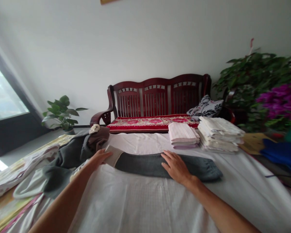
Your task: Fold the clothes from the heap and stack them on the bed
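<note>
A dark grey garment (145, 164) lies folded into a long strip across the white sheet (140, 200) in front of me. My right hand (176, 166) rests flat on its middle, fingers stretched out. My left hand (100, 157) touches the strip's left end, where a light beige lining (113, 154) is turned up; its fingers look extended, holding nothing I can make out.
Two stacks of folded pale cloth (183, 135) (219, 133) stand at the back right. A heap of unfolded grey and brown clothes (70, 155) lies at the left. Behind are a dark red wooden bench (157, 103), potted plants (61, 113), purple flowers (281, 100) and blue cloth (281, 153).
</note>
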{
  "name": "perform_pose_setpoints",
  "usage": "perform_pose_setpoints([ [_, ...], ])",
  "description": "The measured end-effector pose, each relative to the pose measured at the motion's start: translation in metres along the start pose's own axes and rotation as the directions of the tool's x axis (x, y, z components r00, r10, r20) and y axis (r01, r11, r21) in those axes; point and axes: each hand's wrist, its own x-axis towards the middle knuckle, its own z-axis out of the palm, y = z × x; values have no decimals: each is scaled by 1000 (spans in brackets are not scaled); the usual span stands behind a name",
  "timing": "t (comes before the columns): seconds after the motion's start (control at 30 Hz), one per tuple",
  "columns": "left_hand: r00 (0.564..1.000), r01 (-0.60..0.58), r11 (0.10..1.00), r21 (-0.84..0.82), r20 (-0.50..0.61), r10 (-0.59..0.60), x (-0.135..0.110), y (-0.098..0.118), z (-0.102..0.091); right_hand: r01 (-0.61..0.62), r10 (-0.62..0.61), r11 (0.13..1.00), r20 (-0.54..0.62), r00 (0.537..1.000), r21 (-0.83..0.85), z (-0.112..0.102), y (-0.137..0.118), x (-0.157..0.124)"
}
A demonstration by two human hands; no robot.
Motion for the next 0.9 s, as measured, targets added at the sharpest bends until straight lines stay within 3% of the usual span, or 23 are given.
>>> perform_pose_setpoints([
  [0.1,1000,15,978,-210,29,-9,-14,35,9,-22,44,962,-77,996,271,-7,-12,2],
  [0.17,999,3,941,-338,50,15,-25,59,26,-104,135,845,-22,991,525,-11,-24,5],
  [0.2,997,-17,924,-381,68,47,-31,71,38,-173,185,734,51,981,656,-13,-31,6],
  [0.27,988,-51,893,-446,110,112,-44,89,65,-317,249,421,228,941,850,-17,-44,10],
  [0.33,977,-102,873,-478,119,179,-56,101,96,-383,237,107,350,906,918,-23,-55,15],
  [0.37,970,-129,870,-476,121,209,-62,106,111,-388,210,-4,380,901,922,-26,-59,17],
  [0.43,956,-156,870,-469,149,252,-74,112,138,-400,154,-118,414,897,909,-32,-62,20],
  [0.5,923,-159,853,-497,231,307,-84,116,159,-435,160,-114,448,879,893,-35,-61,21],
  [0.6,840,-116,804,-583,374,393,-92,119,176,-494,300,-22,477,826,869,-32,-53,19],
  [0.67,838,-71,796,-601,398,374,-92,117,180,-505,386,26,458,801,862,-27,-45,18],
  [0.73,890,-87,826,-557,330,316,-88,112,179,-491,445,59,417,793,869,-24,-35,17],
  [0.8,925,-227,867,-444,180,334,-84,106,176,-467,481,94,371,795,879,-28,-23,18],
  [0.83,918,-326,876,-354,101,383,-82,102,173,-455,491,112,349,798,883,-32,-18,19],
  [0.9,858,-506,849,-149,11,513,-80,95,170,-429,500,152,305,811,890,-45,-6,19],
])
